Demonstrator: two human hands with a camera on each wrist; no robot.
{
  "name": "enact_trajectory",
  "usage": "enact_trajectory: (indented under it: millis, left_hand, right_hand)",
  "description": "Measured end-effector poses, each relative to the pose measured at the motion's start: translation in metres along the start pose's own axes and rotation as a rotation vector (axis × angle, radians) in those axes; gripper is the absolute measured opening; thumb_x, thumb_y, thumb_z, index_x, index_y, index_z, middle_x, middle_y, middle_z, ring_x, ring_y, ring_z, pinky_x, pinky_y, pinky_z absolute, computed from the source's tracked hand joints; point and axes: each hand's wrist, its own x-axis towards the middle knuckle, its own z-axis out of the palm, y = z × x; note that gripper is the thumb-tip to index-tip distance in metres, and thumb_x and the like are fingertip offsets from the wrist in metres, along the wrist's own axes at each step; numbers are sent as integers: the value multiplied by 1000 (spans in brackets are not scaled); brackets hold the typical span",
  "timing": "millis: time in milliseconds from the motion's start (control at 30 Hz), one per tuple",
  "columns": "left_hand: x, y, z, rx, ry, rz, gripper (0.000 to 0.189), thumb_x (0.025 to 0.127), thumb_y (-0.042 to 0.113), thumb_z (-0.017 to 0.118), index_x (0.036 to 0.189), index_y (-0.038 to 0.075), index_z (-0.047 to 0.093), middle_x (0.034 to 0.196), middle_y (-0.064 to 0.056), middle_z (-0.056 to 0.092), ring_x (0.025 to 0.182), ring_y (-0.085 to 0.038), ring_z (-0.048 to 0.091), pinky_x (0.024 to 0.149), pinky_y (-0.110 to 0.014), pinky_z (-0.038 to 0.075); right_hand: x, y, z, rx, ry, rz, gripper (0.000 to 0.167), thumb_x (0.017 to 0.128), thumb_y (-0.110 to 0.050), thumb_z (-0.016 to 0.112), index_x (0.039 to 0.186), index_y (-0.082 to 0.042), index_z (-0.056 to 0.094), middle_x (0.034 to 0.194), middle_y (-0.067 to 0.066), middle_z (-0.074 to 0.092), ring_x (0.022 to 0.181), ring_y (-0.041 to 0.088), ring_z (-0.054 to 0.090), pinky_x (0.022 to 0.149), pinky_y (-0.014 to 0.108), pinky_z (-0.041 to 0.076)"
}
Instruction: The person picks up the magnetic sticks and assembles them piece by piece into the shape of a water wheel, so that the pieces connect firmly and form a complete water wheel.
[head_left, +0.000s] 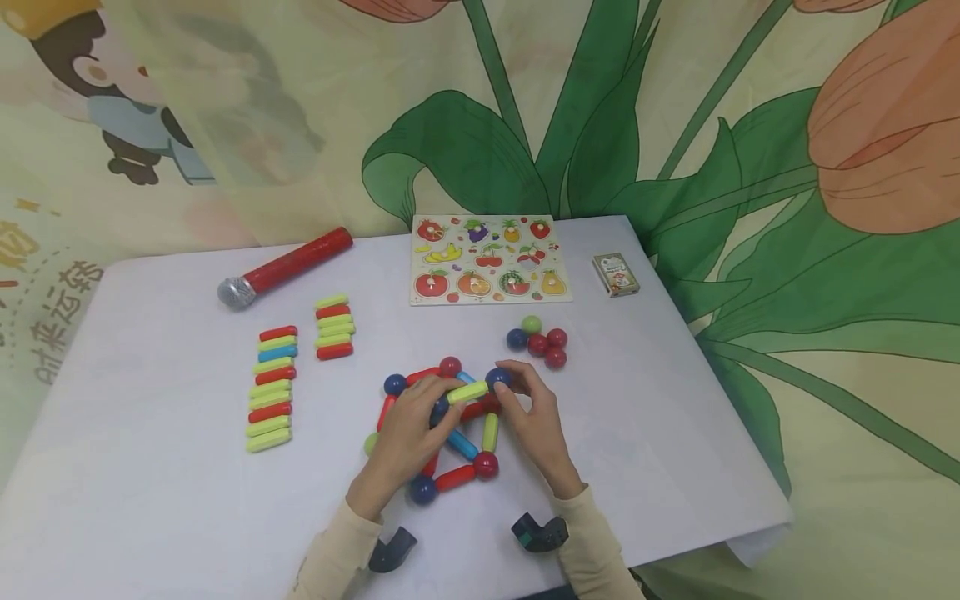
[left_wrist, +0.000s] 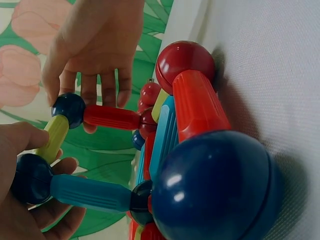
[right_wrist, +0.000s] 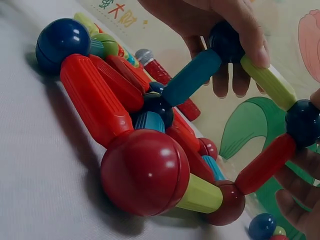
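My left hand (head_left: pixel 408 425) pinches a yellow-green rod (head_left: pixel 468 392) near its left end, where a blue ball (left_wrist: pixel 31 179) joins it. On the rod's other end sits a second blue ball (head_left: pixel 498 379), held between the thumb and fingers of my right hand (head_left: pixel 538 421). From these balls a blue rod (left_wrist: pixel 92 192) and a red rod (left_wrist: pixel 112 117) slope down to a ball-and-rod frame lying on the table. That frame has a red ball (head_left: pixel 486 465) and a blue ball (head_left: pixel 423 490) at its near corners. My left hand hides part of it in the head view.
Two columns of loose rods (head_left: pixel 272 388) lie on the left. A red microphone (head_left: pixel 300 258) is behind them. Toward the back are a fruit puzzle board (head_left: pixel 489 260) and a small box (head_left: pixel 616 275). Several loose balls (head_left: pixel 555 357) cluster right of the frame.
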Motion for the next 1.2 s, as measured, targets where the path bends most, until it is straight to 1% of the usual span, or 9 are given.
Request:
enact_trajectory:
  millis: [233, 567, 633, 733, 867, 933, 1000, 1100, 1200]
  left_hand:
    - [1, -1, 1, -5, 1, 0, 32, 82, 17, 76, 112, 12, 66, 103, 3, 66, 94, -11, 62, 83, -30, 55]
    - [3, -1, 2, -9, -11, 12, 32, 83, 18, 76, 113, 13, 66, 106, 4, 66, 99, -12, 63, 86, -32, 54]
    - [3, -2, 0, -25, -32, 12, 33, 85, 21, 73, 116, 13, 64, 110, 2, 65, 103, -14, 61, 88, -35, 53]
    - [3, -9, -10, -81, -39, -8, 34, 92, 23, 64, 124, 12, 60, 118, -2, 62, 110, -18, 58, 92, -41, 52]
    - [8, -33, -36, -97, 57, -80, 35, 98, 24, 54, 130, 9, 55, 124, -8, 58, 113, -23, 54, 94, -46, 48]
    - [11, -50, -51, -17, 111, -148, 37, 97, 23, 55, 131, 9, 53, 125, -10, 56, 114, -26, 53, 94, -49, 47]
    - [14, -70, -63, 98, 119, -225, 40, 95, 20, 59, 132, 7, 51, 126, -15, 54, 116, -32, 50, 94, -53, 46]
    - [15, -98, -76, 273, 58, -322, 47, 91, 13, 65, 134, 5, 49, 126, -21, 49, 115, -38, 47, 92, -57, 46]
    - [14, -118, -83, 370, -5, -362, 48, 88, 8, 68, 132, 1, 50, 119, -24, 48, 109, -41, 47, 89, -57, 47]
  right_hand:
    - [0, 1, -1, 21, -8, 14, 30, 94, -5, 57, 122, 7, 54, 113, 22, 62, 105, 39, 60, 92, 53, 47]
    - [-2, 3, -2, 13, 14, 12, 32, 93, -4, 57, 122, 8, 53, 112, 22, 62, 104, 37, 60, 91, 53, 48]
    - [-3, 5, -3, 0, 26, 5, 33, 93, -3, 55, 124, 8, 52, 112, 22, 62, 102, 35, 60, 92, 51, 48]
    - [-6, 24, -3, 4, 60, 18, 34, 95, -6, 54, 128, 3, 52, 113, 19, 62, 104, 32, 59, 93, 48, 46]
    - [-14, 55, -5, -18, 113, 48, 32, 98, -9, 53, 130, -6, 53, 109, 12, 65, 102, 24, 61, 91, 37, 48]
    - [-20, 62, -8, -37, 121, 70, 30, 97, -11, 54, 127, -8, 55, 103, 8, 66, 96, 19, 62, 86, 31, 50]
    - [-27, 67, -10, -64, 111, 110, 25, 96, -11, 56, 121, -11, 59, 95, 3, 66, 87, 15, 61, 79, 26, 50]
    - [-38, 68, -10, -125, 6, 165, 19, 93, -12, 60, 112, -16, 62, 82, -4, 61, 72, 9, 55, 66, 22, 47]
    - [-48, 62, -6, -252, -199, 182, 21, 90, -21, 66, 110, -20, 60, 75, -10, 55, 64, 6, 49, 58, 19, 44]
